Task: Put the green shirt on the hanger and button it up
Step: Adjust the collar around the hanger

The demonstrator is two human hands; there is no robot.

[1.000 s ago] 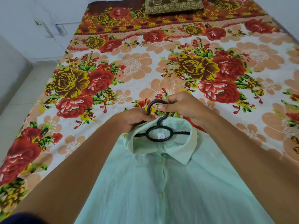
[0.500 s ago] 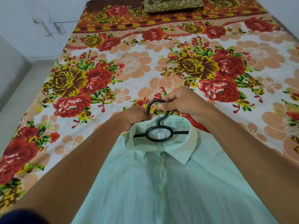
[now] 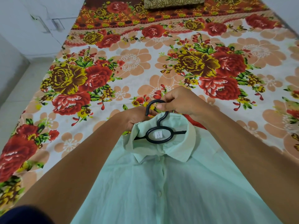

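Green shirt hung on black hanger, buttoned, above near edge of floral bed
Right hand pinching hanger hook; left hand gripping collar beside hook, fingers curled into fabric

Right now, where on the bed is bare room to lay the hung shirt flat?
Bare bedsheet runs from the hands up to the pillow, and out left and right. Crowded near edge: green shirt, hanger, left hand, right hand.
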